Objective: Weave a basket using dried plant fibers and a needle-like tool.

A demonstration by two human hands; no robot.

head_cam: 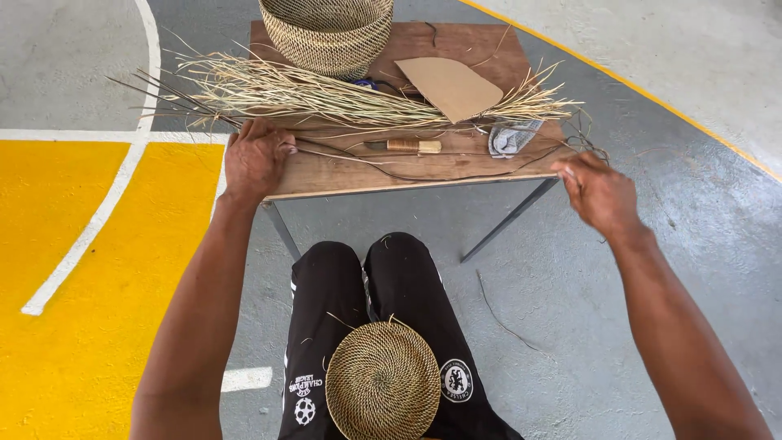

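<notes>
We see the left hand (257, 159) at the near left edge of the wooden table (342, 175), fingers curled down, pinching one end of a thin dark strand (391, 173). The strand runs along the near part of the tabletop toward the right. The right hand (599, 194) is just off the table's near right corner, fingers drawn together on the strand's other end. So both hands are closed on the same strand, stretched between them.

On the table, far of the strand: a long bundle of pale dried grass (326, 94) lying left to right, its ends overhanging the left edge. A tall woven basket (328, 33) stands at the far side, touching the grass. A tan cardboard cutout (450, 85), rounded on one side, lies on top of the grass toward the right. A small tool with a wrapped handle (405, 146) lies between the grass and the strand. A grey crumpled piece (511, 138) sits just to its right; we cannot tell what it is.

Near us, a flat round woven disc (383, 381) rests on the lap, on black trousers (326, 285). The floor (81, 285) is painted yellow on the left, grey on the right.
</notes>
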